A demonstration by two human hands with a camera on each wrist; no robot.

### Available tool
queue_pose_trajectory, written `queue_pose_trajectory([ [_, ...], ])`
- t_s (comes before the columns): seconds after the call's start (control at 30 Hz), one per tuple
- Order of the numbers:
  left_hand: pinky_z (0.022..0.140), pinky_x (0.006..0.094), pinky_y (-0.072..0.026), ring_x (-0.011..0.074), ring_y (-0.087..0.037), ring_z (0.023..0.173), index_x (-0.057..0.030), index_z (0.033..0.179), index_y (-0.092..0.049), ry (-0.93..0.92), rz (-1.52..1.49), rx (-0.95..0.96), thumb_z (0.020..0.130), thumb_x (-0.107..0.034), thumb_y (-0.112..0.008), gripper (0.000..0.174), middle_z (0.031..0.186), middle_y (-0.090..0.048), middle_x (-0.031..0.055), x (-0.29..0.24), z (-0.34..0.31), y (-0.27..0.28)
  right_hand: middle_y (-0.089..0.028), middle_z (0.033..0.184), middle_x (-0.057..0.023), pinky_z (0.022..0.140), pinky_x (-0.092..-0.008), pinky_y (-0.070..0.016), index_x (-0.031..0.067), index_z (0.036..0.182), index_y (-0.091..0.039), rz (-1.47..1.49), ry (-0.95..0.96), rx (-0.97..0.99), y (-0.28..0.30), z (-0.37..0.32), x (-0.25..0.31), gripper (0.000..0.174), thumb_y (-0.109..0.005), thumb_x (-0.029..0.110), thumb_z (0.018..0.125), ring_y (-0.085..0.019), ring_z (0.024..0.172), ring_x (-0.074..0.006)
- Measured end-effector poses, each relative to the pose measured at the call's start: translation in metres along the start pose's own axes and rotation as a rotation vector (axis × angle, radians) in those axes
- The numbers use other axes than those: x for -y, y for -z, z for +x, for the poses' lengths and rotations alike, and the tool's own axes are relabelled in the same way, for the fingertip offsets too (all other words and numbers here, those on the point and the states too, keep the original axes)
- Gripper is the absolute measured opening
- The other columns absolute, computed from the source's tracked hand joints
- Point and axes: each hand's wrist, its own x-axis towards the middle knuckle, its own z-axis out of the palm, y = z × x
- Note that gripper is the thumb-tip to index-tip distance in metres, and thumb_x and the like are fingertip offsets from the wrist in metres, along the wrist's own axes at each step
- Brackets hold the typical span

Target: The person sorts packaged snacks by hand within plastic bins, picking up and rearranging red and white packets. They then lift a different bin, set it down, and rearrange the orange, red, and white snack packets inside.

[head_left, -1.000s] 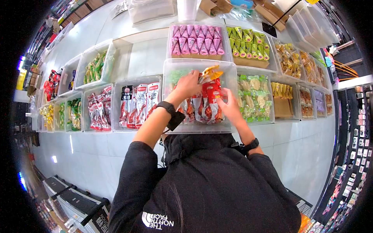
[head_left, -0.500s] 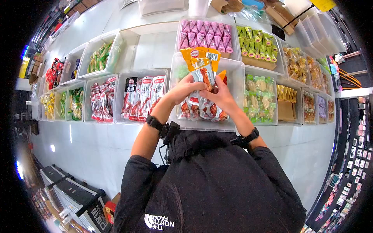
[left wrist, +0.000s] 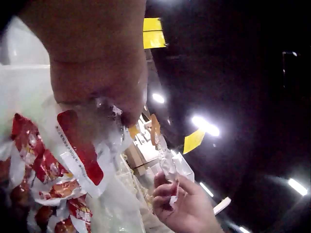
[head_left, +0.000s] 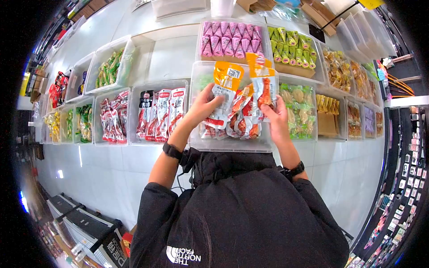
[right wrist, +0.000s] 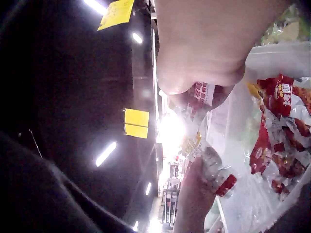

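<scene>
My left hand (head_left: 204,107) grips a snack packet with an orange top (head_left: 227,79), back side up, over the left half of a clear plastic bin. My right hand (head_left: 278,118) pinches a second orange-topped packet (head_left: 260,71) at its lower end, to the right of the first. Red and white snack packets (head_left: 243,123) lie in the bin (head_left: 210,144) below both hands. In the left wrist view, a red panel (left wrist: 82,145) shows on the left hand's packet. The right wrist view has the red and white packets lying at its right side.
Bins of red and white packets (head_left: 161,114) stand to the left, and one of green-and-clear packets (head_left: 297,107) stands to the right. Behind are pink cone packs (head_left: 231,44) and green cone packs (head_left: 290,44). Stacked clear tubs (head_left: 359,35) stand at the back right.
A second ago my hands were down in the bin; half a second ago they met around an orange-topped packet. Now they have parted, each holding one such packet.
</scene>
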Motion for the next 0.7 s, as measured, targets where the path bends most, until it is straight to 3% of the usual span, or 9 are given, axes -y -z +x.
queue_pose_trajectory([
  [0.07,0.072,0.0348,-0.0462,0.0312,-0.058,0.084,-0.0027,0.114,-0.044,-0.373,0.569,-0.213,0.081,-0.01,-0.06,0.038,0.097,-0.059,0.0138,-0.007,0.0,-0.003,-0.06,0.097,-0.0051,0.074,-0.0288,-0.0489,0.0045,0.106,-0.049,0.079,-0.086,-0.003,0.005,0.0,0.002,0.031,-0.062,0.008,0.079,-0.059,0.083,-0.0136],
  [0.1,0.073,0.0382,-0.0454,0.0374,-0.054,0.089,-0.0048,0.101,-0.047,-0.429,0.58,-0.267,0.074,-0.004,-0.061,0.03,0.098,-0.056,0.0145,-0.018,-0.004,-0.01,-0.06,0.095,-0.0057,0.078,-0.0308,-0.0484,0.0044,0.107,-0.049,0.208,-0.192,0.039,0.008,0.001,-0.001,0.031,-0.061,0.008,0.079,-0.059,0.087,-0.0162],
  [0.13,0.073,0.0382,-0.0454,0.0374,-0.054,0.089,-0.0048,0.101,-0.047,-0.432,0.582,-0.262,0.074,-0.004,-0.061,0.03,0.098,-0.056,0.0145,-0.023,-0.004,-0.009,-0.061,0.094,-0.0062,0.082,-0.0328,-0.0479,0.0042,0.108,-0.049,0.337,-0.297,0.083,0.011,0.002,-0.004,0.031,-0.06,0.009,0.08,-0.06,0.09,-0.0188],
  [0.2,0.077,0.0399,-0.0452,0.0317,-0.053,0.094,-0.0059,0.096,-0.051,-0.833,0.91,-0.219,0.071,-0.005,-0.06,0.027,0.099,-0.053,0.0099,-0.029,-0.003,-0.006,-0.061,0.092,-0.0071,0.086,-0.0357,-0.0467,0.0039,0.111,-0.048,0.45,-0.341,0.139,0.0,-0.001,0.007,0.033,-0.059,0.01,0.08,-0.06,0.093,-0.0217],
  [0.27,0.083,0.0386,-0.0449,0.0276,-0.051,0.102,-0.0086,0.089,-0.054,-0.889,0.921,-0.21,0.068,-0.007,-0.061,0.022,0.099,-0.051,0.0079,-0.034,-0.006,-0.005,-0.061,0.091,-0.0079,0.089,-0.0386,-0.0456,0.0035,0.113,-0.047,0.562,-0.388,0.196,-0.003,-0.003,0.014,0.035,-0.058,0.01,0.08,-0.06,0.096,-0.0246],
  [0.37,0.092,0.0402,-0.044,0.0232,-0.051,0.105,-0.0119,0.086,-0.057,-1.229,1.045,-0.181,0.067,-0.01,-0.064,0.021,0.102,-0.05,0.0056,-0.035,-0.006,-0.001,-0.061,0.097,-0.0098,0.089,-0.0414,-0.0459,0.0021,0.119,-0.044,0.653,-0.409,0.329,0.003,0.0,0.018,0.041,-0.056,0.006,0.08,-0.058,0.101,-0.027],
  [0.53,0.093,0.0405,-0.0439,0.024,-0.051,0.107,-0.0118,0.088,-0.057,-1.329,1.062,-0.085,0.068,-0.01,-0.064,0.021,0.106,-0.048,0.0074,-0.021,-0.006,-0.005,-0.058,0.107,-0.0101,0.084,-0.0332,-0.0478,0.0008,0.122,-0.044,0.334,-0.463,0.399,-0.008,-0.01,0.015,0.047,-0.057,-0.003,0.077,-0.058,0.099,-0.021],
  [0.6,0.094,0.042,-0.0424,0.0247,-0.049,0.109,-0.0102,0.089,-0.057,-1.284,1.081,-0.101,0.068,-0.01,-0.064,0.023,0.106,-0.048,0.0072,-0.018,-0.004,-0.007,-0.059,0.105,-0.0073,0.08,-0.0313,-0.0489,0.0025,0.118,-0.045,0.122,-0.44,0.402,-0.022,-0.018,0.008,0.047,-0.061,-0.004,0.075,-0.059,0.092,-0.0167],
  [0.7,0.096,0.0444,-0.0397,0.0267,-0.046,0.113,-0.0091,0.095,-0.052,-1.232,0.975,-0.242,0.067,-0.007,-0.064,0.031,0.108,-0.046,0.0074,-0.01,-0.002,-0.009,-0.06,0.102,-0.0062,0.078,-0.0297,-0.0489,0.0023,0.117,-0.047,0.117,-0.376,0.302,-0.03,-0.022,-0.002,0.047,-0.063,-0.005,0.073,-0.059,0.092,-0.016],
])
